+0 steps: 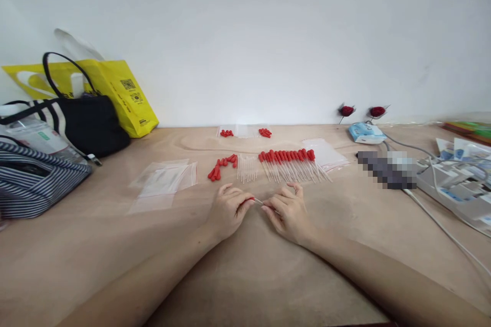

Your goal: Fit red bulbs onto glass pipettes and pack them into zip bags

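My left hand (229,210) is closed in a pinch on a small red tip (252,198), most of it hidden by the fingers. My right hand (288,213) pinches a thin pale stick (258,202) that runs between the two hands and meets the red tip. Just beyond my left hand lie several loose red teardrop-shaped tips (217,169). To their right is a row of bare pale sticks (247,167). Farther right, several red-headed sticks (292,162) lie side by side, heads toward the wall.
Clear plastic bags (163,182) lie at left, with another plastic bag (326,153) at right. Near the wall are more red pieces (265,133) on plastic. Bags, including a yellow one (126,97), stand far left. A tissue pack (367,133), cables and a power strip (452,184) occupy the right.
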Action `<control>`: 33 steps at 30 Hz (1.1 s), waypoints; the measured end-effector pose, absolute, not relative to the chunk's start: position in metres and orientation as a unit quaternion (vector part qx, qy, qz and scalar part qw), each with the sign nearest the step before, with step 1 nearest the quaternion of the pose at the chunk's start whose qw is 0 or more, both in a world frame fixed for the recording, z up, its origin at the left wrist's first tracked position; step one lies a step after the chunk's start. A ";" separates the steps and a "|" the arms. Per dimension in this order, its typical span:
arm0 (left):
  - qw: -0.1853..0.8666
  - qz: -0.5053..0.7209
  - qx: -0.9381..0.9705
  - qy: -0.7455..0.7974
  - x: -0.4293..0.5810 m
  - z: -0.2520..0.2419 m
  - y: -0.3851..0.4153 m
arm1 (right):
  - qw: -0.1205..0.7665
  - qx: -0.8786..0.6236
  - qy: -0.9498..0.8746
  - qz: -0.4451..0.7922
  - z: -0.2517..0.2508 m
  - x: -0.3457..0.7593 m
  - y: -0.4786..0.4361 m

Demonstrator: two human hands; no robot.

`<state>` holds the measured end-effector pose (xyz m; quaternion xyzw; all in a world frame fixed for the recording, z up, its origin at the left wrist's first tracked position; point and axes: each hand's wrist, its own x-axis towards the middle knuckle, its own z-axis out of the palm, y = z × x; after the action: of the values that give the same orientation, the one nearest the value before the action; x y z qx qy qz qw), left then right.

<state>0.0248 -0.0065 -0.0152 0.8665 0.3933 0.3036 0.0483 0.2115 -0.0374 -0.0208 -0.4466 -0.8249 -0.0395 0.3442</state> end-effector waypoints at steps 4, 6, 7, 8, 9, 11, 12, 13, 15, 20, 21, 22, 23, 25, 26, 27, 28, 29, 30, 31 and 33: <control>0.066 0.290 0.878 0.376 0.023 -0.012 -0.009 | 0.352 -0.405 -0.843 -0.040 -0.021 0.214 -0.036; 0.064 0.276 0.890 0.357 0.022 -0.010 -0.011 | 0.350 -0.383 -0.854 -0.047 -0.020 0.217 -0.034; 0.061 0.270 0.896 0.348 0.022 -0.009 -0.012 | 0.348 -0.375 -0.858 -0.051 -0.020 0.219 -0.033; 0.058 0.265 0.900 0.340 0.022 -0.009 -0.014 | 0.346 -0.370 -0.861 -0.056 -0.019 0.220 -0.033; 0.054 0.263 0.904 0.332 0.022 -0.009 -0.014 | 0.345 -0.368 -0.861 -0.060 -0.019 0.220 -0.033; 0.043 0.265 0.908 0.320 0.023 -0.009 -0.016 | 0.346 -0.368 -0.860 -0.067 -0.019 0.220 -0.033; 0.038 0.269 0.909 0.315 0.023 -0.009 -0.016 | 0.347 -0.369 -0.859 -0.069 -0.019 0.219 -0.033; 0.032 0.274 0.909 0.312 0.024 -0.009 -0.016 | 0.349 -0.369 -0.858 -0.068 -0.019 0.218 -0.034; 0.024 0.280 0.908 0.310 0.024 -0.010 -0.017 | 0.352 -0.368 -0.858 -0.062 -0.020 0.216 -0.035; 0.020 0.291 0.911 0.293 0.025 -0.011 -0.017 | 0.354 -0.370 -0.858 -0.041 -0.022 0.210 -0.036; 0.020 0.293 0.911 0.290 0.025 -0.011 -0.017 | 0.354 -0.371 -0.858 -0.037 -0.023 0.209 -0.035; 0.020 0.296 0.910 0.289 0.026 -0.011 -0.016 | 0.353 -0.371 -0.858 -0.033 -0.023 0.208 -0.035; 0.021 0.298 0.910 0.289 0.026 -0.011 -0.016 | 0.351 -0.371 -0.859 -0.028 -0.023 0.208 -0.034; 0.026 0.299 0.908 0.294 0.026 -0.011 -0.015 | 0.340 -0.371 -0.864 -0.019 -0.022 0.210 -0.033; 0.029 0.299 0.906 0.298 0.025 -0.011 -0.014 | 0.334 -0.373 -0.866 -0.015 -0.021 0.211 -0.032; 0.033 0.299 0.904 0.305 0.024 -0.011 -0.013 | 0.330 -0.377 -0.866 -0.011 -0.020 0.213 -0.031; 0.036 0.299 0.901 0.313 0.023 -0.011 -0.012 | 0.329 -0.381 -0.864 -0.008 -0.019 0.216 -0.031; 0.038 0.299 0.898 0.322 0.022 -0.012 -0.010 | 0.329 -0.385 -0.862 -0.005 -0.018 0.219 -0.030; 0.041 0.299 0.894 0.331 0.020 -0.012 -0.009 | 0.330 -0.389 -0.860 -0.004 -0.017 0.222 -0.030; 0.045 0.298 0.891 0.338 0.018 -0.012 -0.008 | 0.331 -0.391 -0.859 -0.002 -0.016 0.224 -0.029; 0.053 0.295 0.889 0.346 0.016 -0.012 -0.007 | 0.333 -0.390 -0.858 -0.004 -0.016 0.229 -0.030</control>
<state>0.0160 -0.0066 -0.0116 0.8890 0.3458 0.2953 0.0533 0.2288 -0.0300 -0.0163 -0.3904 -0.8584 -0.0035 0.3329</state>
